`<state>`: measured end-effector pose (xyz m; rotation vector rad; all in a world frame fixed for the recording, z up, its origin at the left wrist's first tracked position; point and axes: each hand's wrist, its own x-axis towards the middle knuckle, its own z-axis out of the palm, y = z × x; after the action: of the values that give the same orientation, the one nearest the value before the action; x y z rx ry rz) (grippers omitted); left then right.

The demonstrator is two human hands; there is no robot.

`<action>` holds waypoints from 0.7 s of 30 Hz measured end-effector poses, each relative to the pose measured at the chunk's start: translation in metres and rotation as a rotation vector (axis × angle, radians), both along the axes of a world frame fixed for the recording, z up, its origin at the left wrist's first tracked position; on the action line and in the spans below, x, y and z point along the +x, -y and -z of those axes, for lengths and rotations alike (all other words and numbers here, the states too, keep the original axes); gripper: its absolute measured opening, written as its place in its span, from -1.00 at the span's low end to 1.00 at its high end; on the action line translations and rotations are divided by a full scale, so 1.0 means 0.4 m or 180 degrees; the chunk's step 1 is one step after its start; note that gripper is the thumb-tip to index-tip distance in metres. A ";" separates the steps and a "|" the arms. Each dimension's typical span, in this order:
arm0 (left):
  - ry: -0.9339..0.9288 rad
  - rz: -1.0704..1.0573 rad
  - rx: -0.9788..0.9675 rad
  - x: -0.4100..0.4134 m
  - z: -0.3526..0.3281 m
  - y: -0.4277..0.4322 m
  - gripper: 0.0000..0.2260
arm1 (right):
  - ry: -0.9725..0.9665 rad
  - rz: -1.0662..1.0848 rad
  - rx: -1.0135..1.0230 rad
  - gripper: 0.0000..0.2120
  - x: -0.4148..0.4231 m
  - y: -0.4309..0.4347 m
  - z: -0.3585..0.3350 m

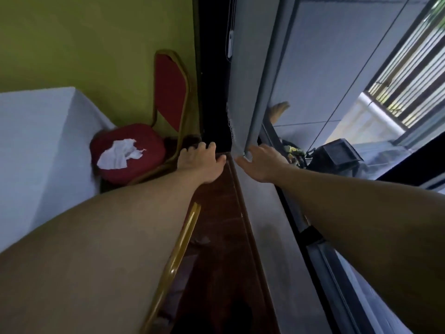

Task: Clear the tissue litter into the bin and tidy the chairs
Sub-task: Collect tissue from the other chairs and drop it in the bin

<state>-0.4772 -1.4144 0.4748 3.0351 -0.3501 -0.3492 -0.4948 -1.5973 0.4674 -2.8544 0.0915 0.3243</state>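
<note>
Since the crumpled tissue (120, 154) lies mid-seat on the red chair (168, 92), beside the white-clothed table (36, 141), the left hand (202, 165) should, I judge, pass the seat's near edge and pinch the whole wad at once. It stretches forward, palm down, fingers spread, holding nothing; the right hand (262, 162) reaches open-fingered to the grey blind rail (255, 116).

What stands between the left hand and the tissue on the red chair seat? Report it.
Only the chair's gold frame tube, which runs down beside the seat between the left hand on the wooden ledge and the tissue. The tissue lies uncovered on the red seat; nothing rests on it.
</note>
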 end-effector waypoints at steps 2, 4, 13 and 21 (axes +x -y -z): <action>-0.0047 -0.0086 0.0001 0.003 0.013 0.013 -0.42 | 0.0015 -0.0108 0.0018 -0.27 0.026 0.018 0.007; -0.0064 -0.0211 -0.0018 0.013 0.023 0.016 -0.43 | 0.0011 -0.0271 0.0045 -0.27 0.059 0.021 0.009; -0.0053 -0.0789 -0.0029 0.129 0.019 -0.065 -0.43 | 0.0022 -0.0785 0.0170 -0.26 0.257 -0.072 0.005; -0.0016 -0.1287 -0.0213 0.274 -0.003 -0.190 -0.42 | 0.0029 -0.1262 0.0131 -0.33 0.467 -0.193 -0.038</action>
<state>-0.3677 -1.3385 0.4759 2.9383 0.2468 -0.3069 -0.3080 -1.5202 0.4825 -2.8165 -0.4820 0.3836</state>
